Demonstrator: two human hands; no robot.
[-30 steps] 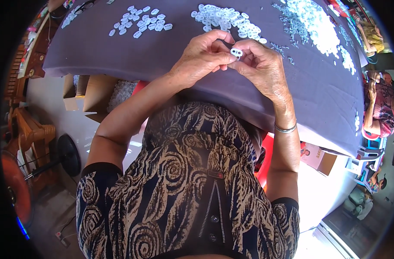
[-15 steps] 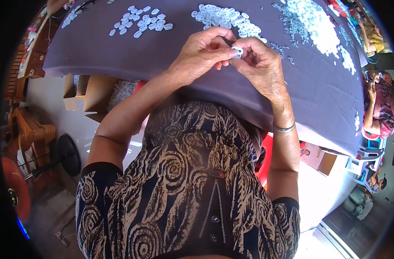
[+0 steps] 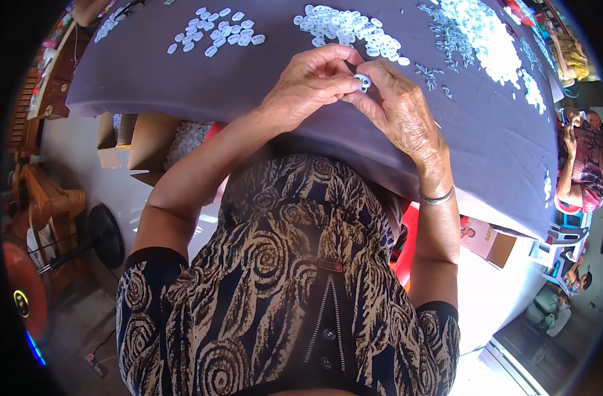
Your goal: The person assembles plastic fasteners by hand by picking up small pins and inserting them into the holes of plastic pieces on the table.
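Note:
A small white oval plastic piece with holes point(image 3: 362, 82) is pinched between the thumb and fingers of my left hand point(image 3: 312, 82), just above the table's near edge. My right hand point(image 3: 400, 105) curves around it from the other side, index finger and thumb bent in close to the piece. Whatever lies between the right fingertips is hidden or too small to name. Beyond my hands is a heap of similar white oval pieces point(image 3: 341, 28). Another loose group of white oval pieces point(image 3: 215, 30) lies farther left.
A large bright heap of white pieces point(image 3: 489, 49) covers the far right of the dark tablecloth point(image 3: 143, 79), with small metal screws point(image 3: 450, 36) beside it. Open cardboard boxes point(image 3: 149, 142) stand below the table at left. Other people point(image 3: 582, 162) sit at the right.
My right hand has turned, its back now facing up more, and its thumb has moved left under the white piece. The left hand stays nearly in place, still pinching the piece.

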